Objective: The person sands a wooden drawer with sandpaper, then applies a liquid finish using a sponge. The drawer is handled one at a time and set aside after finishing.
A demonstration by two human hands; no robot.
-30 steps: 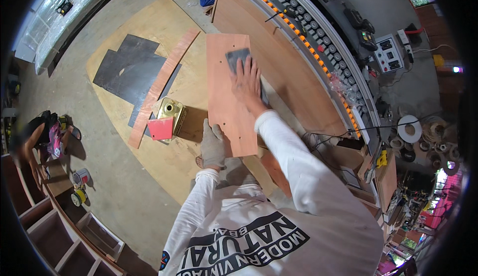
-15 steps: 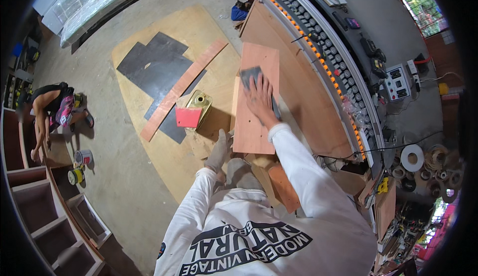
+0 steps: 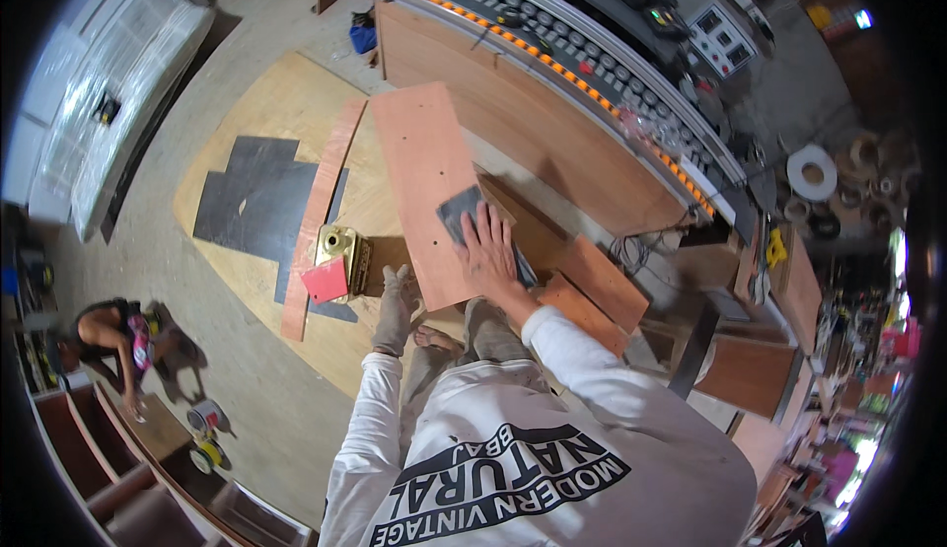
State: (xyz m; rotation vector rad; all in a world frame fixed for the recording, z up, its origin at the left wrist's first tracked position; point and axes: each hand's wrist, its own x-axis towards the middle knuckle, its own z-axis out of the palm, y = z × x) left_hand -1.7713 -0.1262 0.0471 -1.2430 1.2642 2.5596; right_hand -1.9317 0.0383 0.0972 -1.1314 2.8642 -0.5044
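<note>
Open fingers of the right hand (image 3: 485, 253) likely keep the dark sheet (image 3: 455, 210) flat beneath them on the board (image 3: 415, 157); whether the left hand (image 3: 393, 308) grips anything, I cannot tell.

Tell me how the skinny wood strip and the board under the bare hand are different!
The strip is narrow, while the board is much wider. The board shows small dark spots; I can't see any like them on the strip. The bare right hand rests on a dark pad on the board, but no hand is on the strip. Both are long, pinkish-brown pieces.
</note>
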